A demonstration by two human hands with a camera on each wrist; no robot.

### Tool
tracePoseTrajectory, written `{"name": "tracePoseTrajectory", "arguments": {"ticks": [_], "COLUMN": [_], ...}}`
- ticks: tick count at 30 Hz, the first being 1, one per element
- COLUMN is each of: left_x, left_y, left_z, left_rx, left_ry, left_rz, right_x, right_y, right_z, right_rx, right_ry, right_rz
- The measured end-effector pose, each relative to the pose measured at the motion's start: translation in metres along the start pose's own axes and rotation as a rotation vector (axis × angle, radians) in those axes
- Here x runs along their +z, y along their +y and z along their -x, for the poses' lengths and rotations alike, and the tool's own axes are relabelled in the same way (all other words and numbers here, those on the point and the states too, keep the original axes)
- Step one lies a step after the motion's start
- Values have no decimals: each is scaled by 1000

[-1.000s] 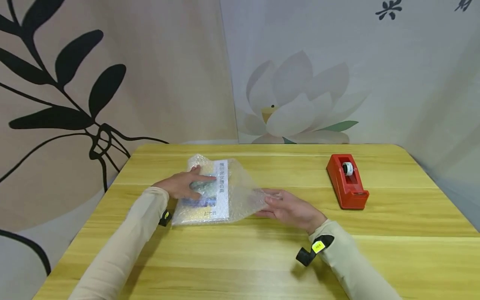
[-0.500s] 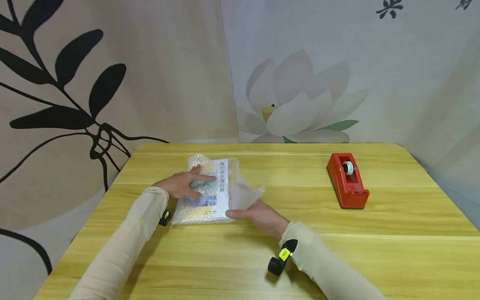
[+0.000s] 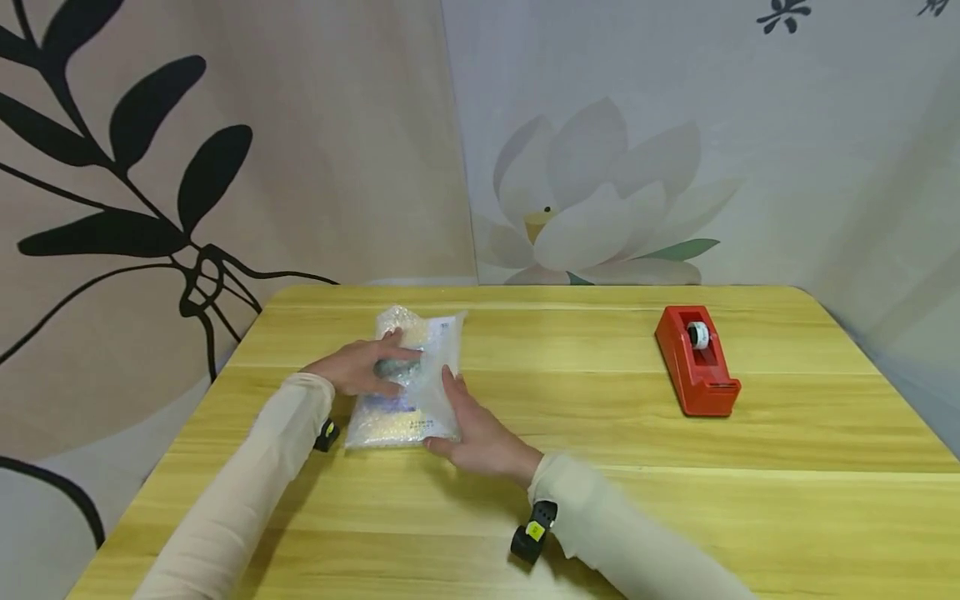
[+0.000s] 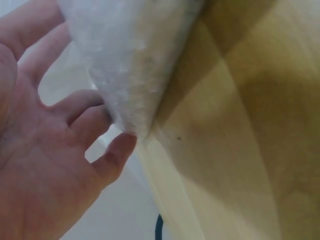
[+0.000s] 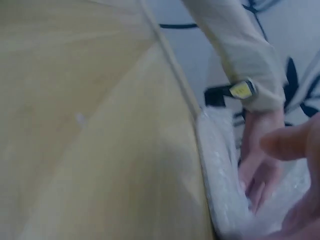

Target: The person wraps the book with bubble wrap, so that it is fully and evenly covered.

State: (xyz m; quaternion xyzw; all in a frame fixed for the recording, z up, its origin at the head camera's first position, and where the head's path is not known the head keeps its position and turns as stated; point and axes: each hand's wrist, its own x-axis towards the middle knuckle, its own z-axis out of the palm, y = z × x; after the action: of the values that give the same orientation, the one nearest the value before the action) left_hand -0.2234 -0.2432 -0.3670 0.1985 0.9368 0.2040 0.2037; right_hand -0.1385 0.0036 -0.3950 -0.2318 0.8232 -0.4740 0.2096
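A book [image 3: 408,421] lies on the table inside clear bubble wrap [image 3: 442,350], its printed cover showing blurred through the plastic. My left hand [image 3: 367,367] rests on top of it with the fingers spread. On the right side, my right hand [image 3: 480,433] presses the folded-over flap of wrap against the book's edge, fingers and thumb extended. The left wrist view shows the wrap's corner [image 4: 132,75] beside my left fingers. In the right wrist view the wrapped edge [image 5: 215,170] stands close to my right thumb [image 5: 285,142].
A red tape dispenser [image 3: 697,362] with a small roll of tape [image 3: 698,335] stands at the right of the wooden table [image 3: 600,350]. Behind the table's far edge hangs a printed backdrop [image 3: 360,150] with leaves and a lotus. Each wrist wears a black camera mount [image 3: 534,533].
My right hand has moved left, bringing the loose right-hand flap of bubble wrap over onto the book, then flattening against it. My left hand has stayed nearly in place on the book.
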Motion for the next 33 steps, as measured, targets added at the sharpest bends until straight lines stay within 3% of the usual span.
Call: {"name": "tracePoseTrajectory", "arguments": {"ticks": [5, 17, 26, 33], "left_x": [5, 2, -1, 0], "left_y": [-3, -8, -8, -5], "left_z": [2, 4, 7, 5], "left_rx": [6, 70, 74, 75], "left_ry": [40, 67, 59, 67], "left_rz": [-63, -70, -69, -61], "right_x": [16, 30, 38, 31], "right_y": [-13, -29, -35, -49], "right_z": [-2, -12, -16, -22], "right_rx": [13, 16, 50, 111], "right_ry": [-38, -42, -27, -106], "right_rz": [215, 816, 952, 1123]}}
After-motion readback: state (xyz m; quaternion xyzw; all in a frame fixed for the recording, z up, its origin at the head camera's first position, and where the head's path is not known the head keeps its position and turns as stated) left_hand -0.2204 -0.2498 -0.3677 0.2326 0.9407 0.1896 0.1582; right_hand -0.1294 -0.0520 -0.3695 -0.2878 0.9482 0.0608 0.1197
